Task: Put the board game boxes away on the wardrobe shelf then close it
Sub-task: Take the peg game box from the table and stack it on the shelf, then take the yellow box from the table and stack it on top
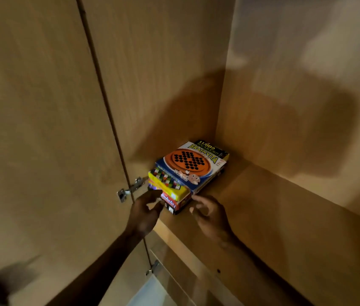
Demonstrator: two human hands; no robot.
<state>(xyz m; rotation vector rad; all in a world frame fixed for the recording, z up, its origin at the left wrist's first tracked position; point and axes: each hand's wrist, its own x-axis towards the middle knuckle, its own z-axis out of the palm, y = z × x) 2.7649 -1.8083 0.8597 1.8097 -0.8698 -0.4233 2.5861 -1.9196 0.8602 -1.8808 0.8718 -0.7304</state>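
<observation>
We see the stack of board game boxes point(188, 173) lying flat on the wardrobe shelf point(263, 206) in its back left corner, with our left hand point(146, 210) touching the stack's near left corner, fingers loosely open, and our right hand point(210, 212) just beside its near right corner, fingers spread, gripping nothing.
</observation>
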